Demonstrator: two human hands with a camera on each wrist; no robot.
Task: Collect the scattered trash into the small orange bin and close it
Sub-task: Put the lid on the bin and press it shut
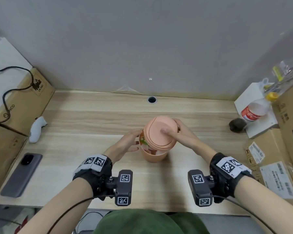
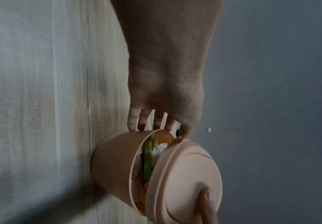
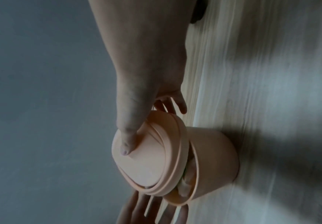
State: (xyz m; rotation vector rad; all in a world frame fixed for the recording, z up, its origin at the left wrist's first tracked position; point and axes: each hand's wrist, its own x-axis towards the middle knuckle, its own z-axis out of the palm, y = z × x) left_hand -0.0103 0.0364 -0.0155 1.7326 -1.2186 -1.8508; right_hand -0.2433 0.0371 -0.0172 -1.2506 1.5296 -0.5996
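The small orange bin [image 1: 153,156] stands mid-table, with a green wrapper [image 2: 147,159] and white tissue [image 2: 160,150] showing inside. Its orange lid [image 1: 159,132] sits tilted over the mouth, raised on the left, where a gap shows the trash. My right hand [image 1: 172,130] grips the lid, thumb pressed on top and fingers round the far right edge. The right wrist view shows that thumb [image 3: 127,145] on the lid [image 3: 142,159]. My left hand [image 1: 130,142] rests straight fingers against the bin's left rim. Those fingertips [image 2: 135,125] touch the rim in the left wrist view.
A grey phone [image 1: 21,174] and a white controller [image 1: 36,129] lie at the left by cardboard boxes [image 1: 24,102]. At the right are a dark round lump [image 1: 237,125], a red-labelled bottle [image 1: 254,110] and more boxes [image 1: 277,132]. A cable hole [image 1: 151,99] is behind the bin.
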